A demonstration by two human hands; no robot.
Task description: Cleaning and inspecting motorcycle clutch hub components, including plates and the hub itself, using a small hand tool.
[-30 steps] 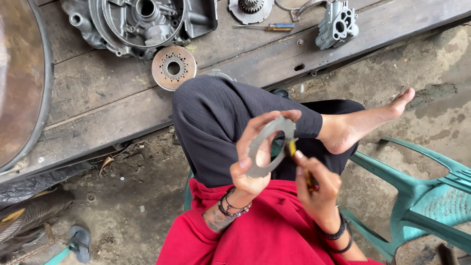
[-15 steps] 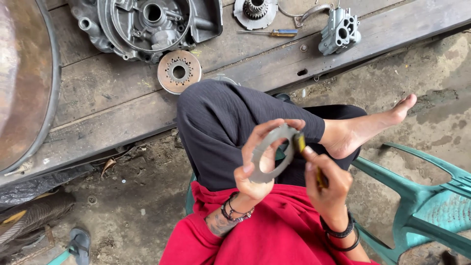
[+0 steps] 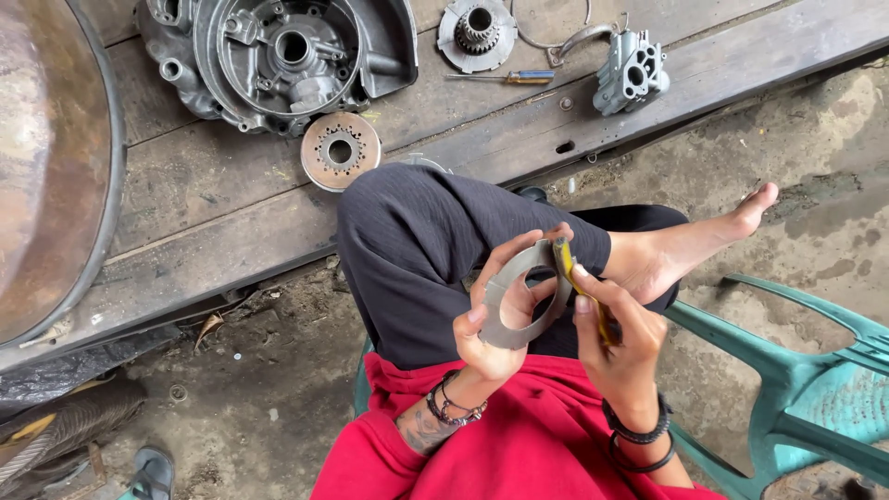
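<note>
Grey metal ring plate (image 3: 519, 301) at lower centre, gripped in left hand (image 3: 495, 324), fingers closed round its rim; yellow-handled tool (image 3: 579, 287) clamped in right hand (image 3: 620, 347), tip touching the plate's right edge; above, wooden bench (image 3: 231, 213) bearing engine casing (image 3: 278, 51), toothed disc (image 3: 340, 150), screwdriver (image 3: 505, 78); green plastic chair (image 3: 806, 389) at lower right.

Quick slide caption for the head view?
Left hand holds a metal ring; right hand presses a yellow tool against it.
</note>
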